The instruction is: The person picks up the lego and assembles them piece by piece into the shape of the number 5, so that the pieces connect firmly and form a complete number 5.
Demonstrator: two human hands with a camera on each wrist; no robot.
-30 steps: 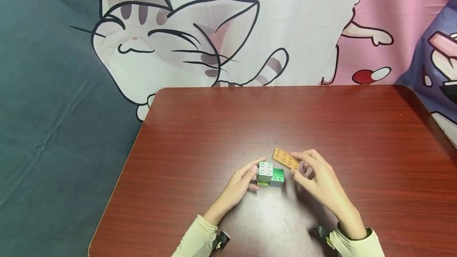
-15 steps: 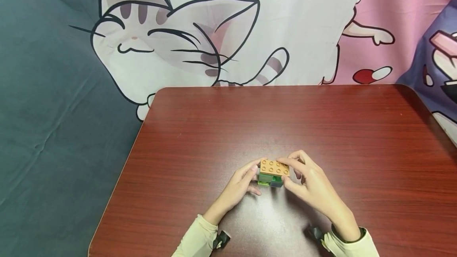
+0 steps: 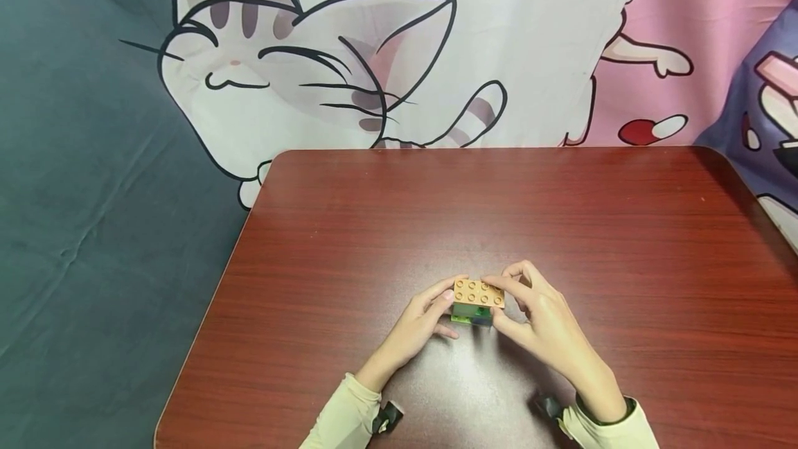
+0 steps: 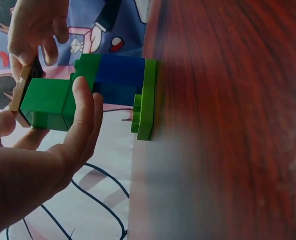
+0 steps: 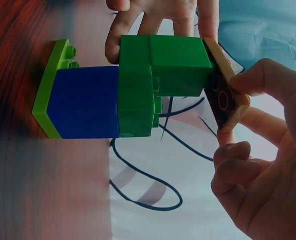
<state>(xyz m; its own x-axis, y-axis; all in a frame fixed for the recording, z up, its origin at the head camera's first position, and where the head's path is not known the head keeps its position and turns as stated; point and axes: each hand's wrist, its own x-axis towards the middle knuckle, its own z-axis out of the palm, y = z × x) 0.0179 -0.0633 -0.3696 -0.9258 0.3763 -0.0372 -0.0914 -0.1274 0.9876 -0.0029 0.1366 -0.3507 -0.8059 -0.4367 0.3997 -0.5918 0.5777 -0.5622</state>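
Observation:
On the table stands a tower of toy building bricks. It has a lime-green base plate [image 5: 49, 82], a blue brick [image 5: 85, 105], a long green brick [image 5: 134, 100] and a smaller green brick [image 4: 44, 100] offset to one side. Atop that lies a flat tan brick [image 3: 471, 291], slightly tilted, its far end overhanging. My right hand [image 3: 555, 328] pinches this overhanging end between thumb and index finger. The left hand [image 3: 413, 326] steadies the upper tower from the other side, thumb and fingers around the small green brick and the tan brick's near end.
The brown wooden table [image 3: 349, 227] extends beyond the hands to its far edge. Behind it hangs a curtain [image 3: 548, 54] printed with cartoon animals. A small dark device [image 3: 388, 418] is strapped at the left wrist.
My right hand has brought the tan brick leftward from beside the tower onto its top and stayed there. The left hand has barely moved, still holding the tower.

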